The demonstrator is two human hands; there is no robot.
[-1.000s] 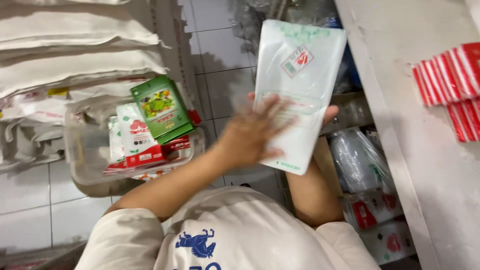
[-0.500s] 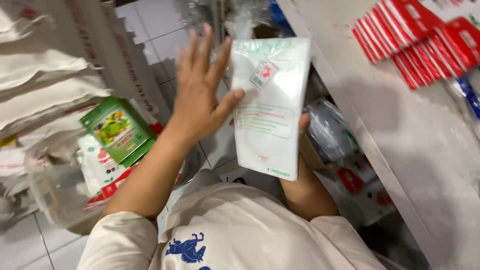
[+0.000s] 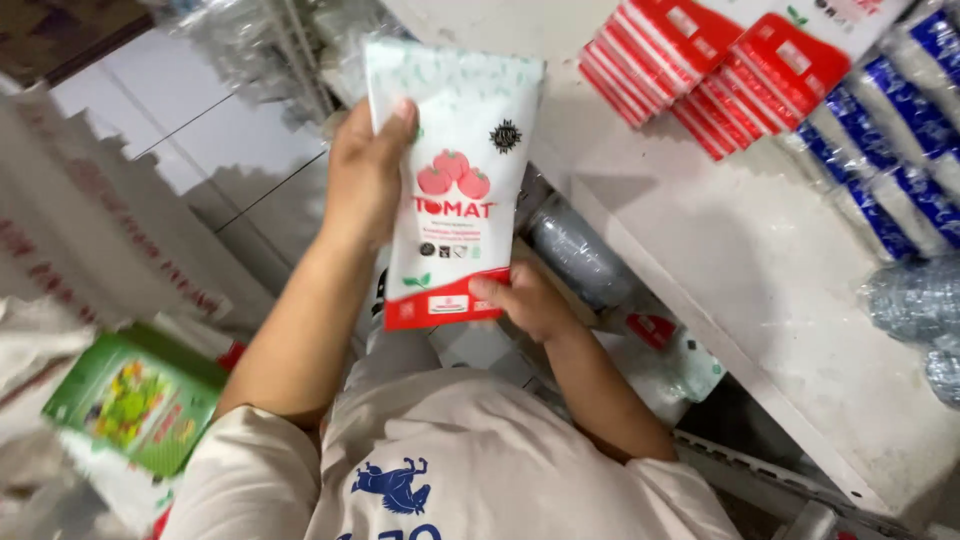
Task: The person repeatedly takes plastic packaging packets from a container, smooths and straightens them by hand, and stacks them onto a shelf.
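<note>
I hold a flat white pouch (image 3: 455, 170) with red tomatoes pictured on it and a red band at the bottom, its printed front facing me. My left hand (image 3: 365, 175) grips its left edge, thumb on the front near the top. At the pouch's lower right corner, my right hand (image 3: 525, 300) pinches the red band. The pouch hangs in the air beside the front edge of a white shelf (image 3: 740, 290).
Red and white packets (image 3: 715, 60) are stacked at the back of the shelf, with blue and white packs (image 3: 890, 150) to their right. Clear-wrapped goods (image 3: 580, 255) sit on a lower shelf. A green box (image 3: 135, 395) lies among white sacks (image 3: 90, 240) at the left.
The pouch has been turned over: its plain back faced me before, its tomato front does now. My left hand went from open in front of it to gripping its left edge.
</note>
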